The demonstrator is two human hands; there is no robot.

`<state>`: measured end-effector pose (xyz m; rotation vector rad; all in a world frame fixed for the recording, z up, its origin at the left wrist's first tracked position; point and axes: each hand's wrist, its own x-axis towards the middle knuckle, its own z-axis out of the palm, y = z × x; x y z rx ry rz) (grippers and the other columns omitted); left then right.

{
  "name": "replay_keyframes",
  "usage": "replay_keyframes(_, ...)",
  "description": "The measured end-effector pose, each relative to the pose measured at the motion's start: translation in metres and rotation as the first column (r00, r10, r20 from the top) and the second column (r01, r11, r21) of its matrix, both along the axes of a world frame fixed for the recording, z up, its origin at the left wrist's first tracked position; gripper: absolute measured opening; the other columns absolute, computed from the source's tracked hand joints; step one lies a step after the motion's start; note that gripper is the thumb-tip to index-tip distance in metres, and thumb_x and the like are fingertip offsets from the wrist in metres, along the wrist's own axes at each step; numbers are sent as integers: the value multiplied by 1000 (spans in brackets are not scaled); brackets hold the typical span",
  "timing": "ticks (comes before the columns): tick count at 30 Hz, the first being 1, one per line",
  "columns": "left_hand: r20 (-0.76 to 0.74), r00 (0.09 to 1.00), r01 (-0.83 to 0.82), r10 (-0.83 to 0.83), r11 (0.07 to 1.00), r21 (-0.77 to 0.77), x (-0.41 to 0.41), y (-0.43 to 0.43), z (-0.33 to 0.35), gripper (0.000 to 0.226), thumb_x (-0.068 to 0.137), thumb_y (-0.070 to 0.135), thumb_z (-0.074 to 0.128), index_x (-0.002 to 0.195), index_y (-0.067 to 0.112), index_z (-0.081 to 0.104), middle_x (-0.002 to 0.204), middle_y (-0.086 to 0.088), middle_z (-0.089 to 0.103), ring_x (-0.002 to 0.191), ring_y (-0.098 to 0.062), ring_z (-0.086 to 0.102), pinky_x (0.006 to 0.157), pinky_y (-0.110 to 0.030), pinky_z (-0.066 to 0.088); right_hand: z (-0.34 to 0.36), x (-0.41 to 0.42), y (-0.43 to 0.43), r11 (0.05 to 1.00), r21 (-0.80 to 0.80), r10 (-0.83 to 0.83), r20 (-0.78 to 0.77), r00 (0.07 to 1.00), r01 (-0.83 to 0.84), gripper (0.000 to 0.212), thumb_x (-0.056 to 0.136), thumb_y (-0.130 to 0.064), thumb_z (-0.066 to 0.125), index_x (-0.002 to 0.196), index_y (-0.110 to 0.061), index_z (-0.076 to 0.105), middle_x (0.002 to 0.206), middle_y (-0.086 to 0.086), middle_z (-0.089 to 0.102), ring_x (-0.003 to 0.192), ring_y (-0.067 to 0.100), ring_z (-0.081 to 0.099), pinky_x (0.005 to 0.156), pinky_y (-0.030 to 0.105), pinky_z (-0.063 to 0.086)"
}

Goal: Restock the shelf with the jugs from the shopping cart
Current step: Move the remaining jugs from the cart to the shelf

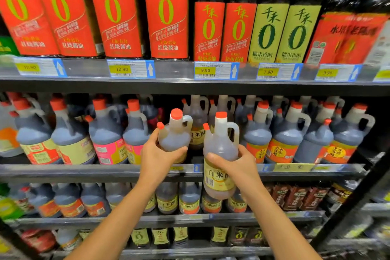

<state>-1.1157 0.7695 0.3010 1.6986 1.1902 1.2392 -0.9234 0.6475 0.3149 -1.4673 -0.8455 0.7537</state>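
Both hands [160,154] [234,164] grip jugs [175,133] [220,154] at shelf [84,172].

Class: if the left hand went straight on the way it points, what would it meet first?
Probably the shelved pale jug just behind the held jug in the left hand's grip; depth is unclear.

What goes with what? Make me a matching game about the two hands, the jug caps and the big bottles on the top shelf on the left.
Things:
1. left hand
2. right hand
3. jug caps
4. big bottles

Match with:
a. labels with a big 0
b. grips the upright jug
c. orange-red
d. grips the tilted jug

Pairs: 1-d, 2-b, 3-c, 4-a
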Motion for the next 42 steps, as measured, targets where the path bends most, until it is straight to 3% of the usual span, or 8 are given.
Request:
replay_keyframes(5, 76, 997, -25, 30, 998, -65, 10, 4, -5, 80, 58, 55, 85, 128, 29, 56, 115, 12, 69, 107, -8, 66, 95, -42, 56, 1, -1, 2, 1000, 1, 16, -8, 1000, -16, 56, 66, -32, 94, 111, -27, 61, 106, -9, 71, 93, 4, 70, 69, 20, 53)
replay_keyframes(14, -24, 996, -85, 82, 987, -134, 21, 9, -9, 99, 66, 78, 66, 139, 15, 45, 134, -2, 60, 124, -21, 57, 102, -48, 50, -9, 3, 7, 1000, -6, 30, -39, 999, -30, 62, 63, -32, 95, 115, -25, 62, 109, -6, 73, 97, 11, 73, 78, 31, 59)
replay_keyframes(22, -143, 973, -192, 181, 979, -67, 28, -2, -27, 83, 72, 61, 71, 136, 15, 46, 130, -5, 63, 120, -26, 59, 98, -50, 51, -11, 6, 8, 999, -5, 39, -49, 998, -39, 61, 65, -32, 95, 116, -25, 62, 109, -5, 73, 96, 10, 73, 77, 30, 59)
replay_keyframes(27, -228, 951, -231, 208, 969, -82, 44, 3, -17, 38, 94, 23, 66, 119, 5, 44, 123, -15, 59, 115, -35, 55, 88, -38, 42, -9, 6, 8, 999, -3, 54, -52, 997, -54, 58, 66, -30, 94, 115, -25, 63, 108, -7, 74, 93, 7, 73, 73, 26, 57)
replay_keyframes(34, -224, 960, -205, 169, 968, -148, 49, 22, -16, 44, 97, 18, 59, 127, -7, 38, 132, -23, 47, 126, -36, 46, 103, -40, 38, -9, 9, 10, 998, -15, 62, -59, 996, -63, 61, 65, -30, 94, 117, -23, 63, 108, -5, 75, 97, 11, 73, 77, 30, 59)
replay_keyframes(37, -215, 965, -178, 148, 976, -128, 49, 10, -18, 61, 95, 24, 63, 138, -7, 31, 143, -22, 41, 134, -36, 40, 110, -45, 37, -9, 9, 10, 998, -13, 67, -55, 996, -68, 59, 65, -29, 94, 116, -23, 64, 106, -6, 75, 93, 8, 74, 71, 24, 58)
replay_keyframes(40, -199, 974, -130, 109, 987, -95, 49, -12, -22, 79, 96, 25, 63, 152, -2, 16, 158, -17, 21, 147, -30, 21, 120, -40, 23, -10, 10, 10, 997, -7, 73, -58, 996, -74, 59, 66, -29, 94, 116, -23, 64, 105, -7, 76, 89, 4, 74, 67, 19, 57)
replay_keyframes(42, -147, 980, -148, 134, 985, -84, 47, -17, -26, 67, 94, 23, 66, 145, 4, 28, 145, -14, 30, 138, -30, 33, 115, -38, 32, -10, 11, 11, 997, -9, 73, -61, 995, -73, 59, 66, -29, 94, 116, -24, 64, 105, -7, 76, 90, 4, 74, 69, 20, 57)
